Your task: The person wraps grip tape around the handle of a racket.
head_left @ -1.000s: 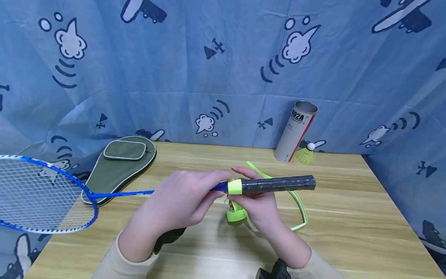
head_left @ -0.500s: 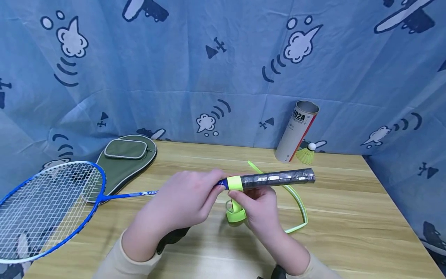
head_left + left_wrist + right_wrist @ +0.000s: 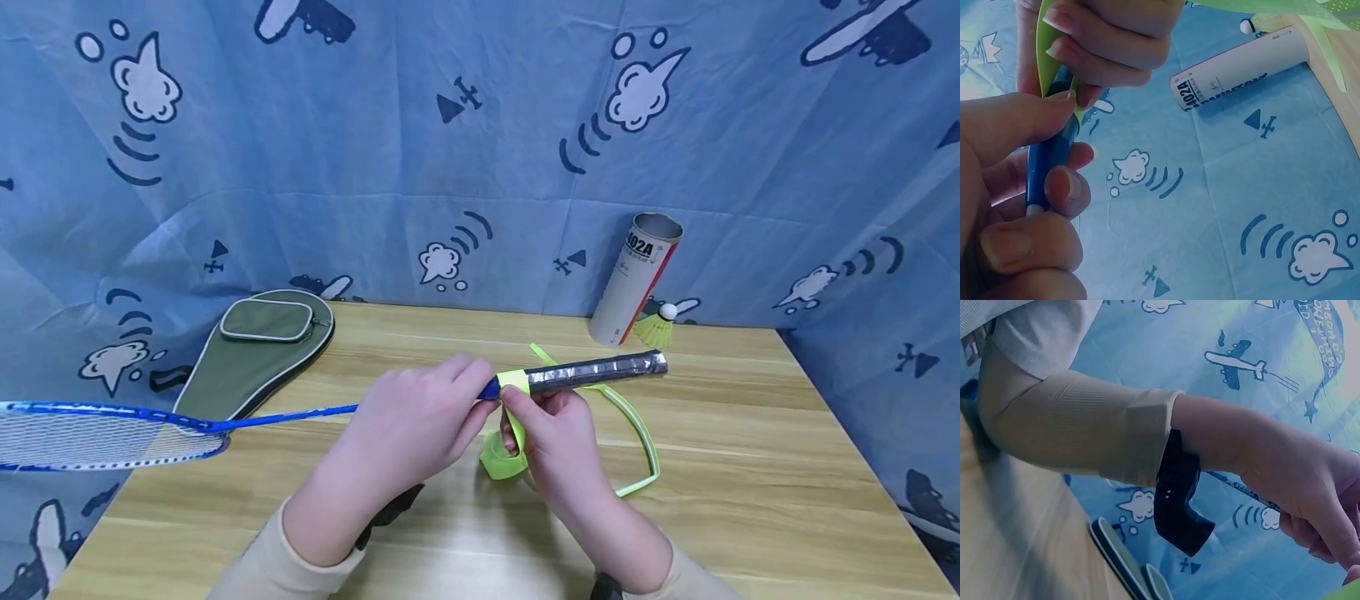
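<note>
In the head view, my left hand [image 3: 420, 421] grips a blue badminton racket [image 3: 300, 414] where the shaft meets the handle. The dark, shiny handle [image 3: 600, 370] points right and tilts slightly up. A yellow-green grip tape [image 3: 501, 462] wraps round the handle's shaft end and hangs below it in a loop. My right hand [image 3: 561, 437] pinches this tape just under the handle, thumb on top. In the left wrist view, the left thumb [image 3: 1035, 119] presses at the blue cone [image 3: 1050, 162], while the right hand's curled fingers [image 3: 1110, 44] hold the tape against the handle.
A loose length of yellow-green strip [image 3: 643, 437] curves over the wooden table [image 3: 787, 467] right of the hands. Behind stand a white shuttlecock tube [image 3: 636, 279] and a yellow shuttlecock [image 3: 657, 327]. A green racket cover [image 3: 255, 367] lies at the back left, before the blue curtain [image 3: 375, 150].
The racket has rolled about its length, its head turning from face-up to nearly edge-on. The handle's end has moved slightly up and left. The right hand has drawn the tape down under the handle.
</note>
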A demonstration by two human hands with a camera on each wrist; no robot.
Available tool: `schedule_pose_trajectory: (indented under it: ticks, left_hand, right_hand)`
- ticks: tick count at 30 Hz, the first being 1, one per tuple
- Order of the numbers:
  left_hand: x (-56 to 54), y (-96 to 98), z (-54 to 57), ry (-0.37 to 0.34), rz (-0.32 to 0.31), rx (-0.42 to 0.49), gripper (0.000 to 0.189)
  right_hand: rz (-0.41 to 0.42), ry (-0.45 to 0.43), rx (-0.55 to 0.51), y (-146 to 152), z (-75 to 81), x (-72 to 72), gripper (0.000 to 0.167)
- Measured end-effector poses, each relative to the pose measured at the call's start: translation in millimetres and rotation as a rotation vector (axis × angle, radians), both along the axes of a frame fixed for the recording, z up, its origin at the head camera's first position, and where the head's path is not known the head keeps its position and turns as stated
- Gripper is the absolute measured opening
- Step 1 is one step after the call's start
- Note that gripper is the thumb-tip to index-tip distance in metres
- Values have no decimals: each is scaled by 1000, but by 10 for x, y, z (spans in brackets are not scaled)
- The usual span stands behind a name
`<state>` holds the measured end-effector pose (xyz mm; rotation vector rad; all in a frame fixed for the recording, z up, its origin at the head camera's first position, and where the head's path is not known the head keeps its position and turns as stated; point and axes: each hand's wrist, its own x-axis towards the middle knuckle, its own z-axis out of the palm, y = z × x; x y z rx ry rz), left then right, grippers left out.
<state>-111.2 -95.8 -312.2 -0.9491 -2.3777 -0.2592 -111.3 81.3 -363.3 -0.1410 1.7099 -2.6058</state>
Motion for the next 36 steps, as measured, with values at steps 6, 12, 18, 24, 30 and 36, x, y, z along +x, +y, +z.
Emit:
schedule_pose_trajectory:
  ticks: [6, 12, 18, 24, 30, 36]
  left_hand:
    - [-5, 20, -23, 42, 20, -6, 20]
    - [-9, 24, -31, 36, 24, -11, 20]
    - [-9, 31, -25, 37, 33, -10, 19]
    - [-19, 39, -32, 25, 44, -10, 21]
    - [-25, 32, -47, 15, 46, -1, 25]
    - [-22, 27, -43, 12, 41, 1, 31]
  right_hand:
    - [-20, -43, 6, -8, 4, -10, 17]
    - [-23, -55, 7, -6, 10, -4, 18]
    - [-21, -73, 9, -8, 19, -10, 18]
    - [-14, -75, 8, 6, 49, -6, 16]
    - [20, -124, -26, 17, 76, 23, 19]
    - [20, -145, -32, 16, 83, 27, 18]
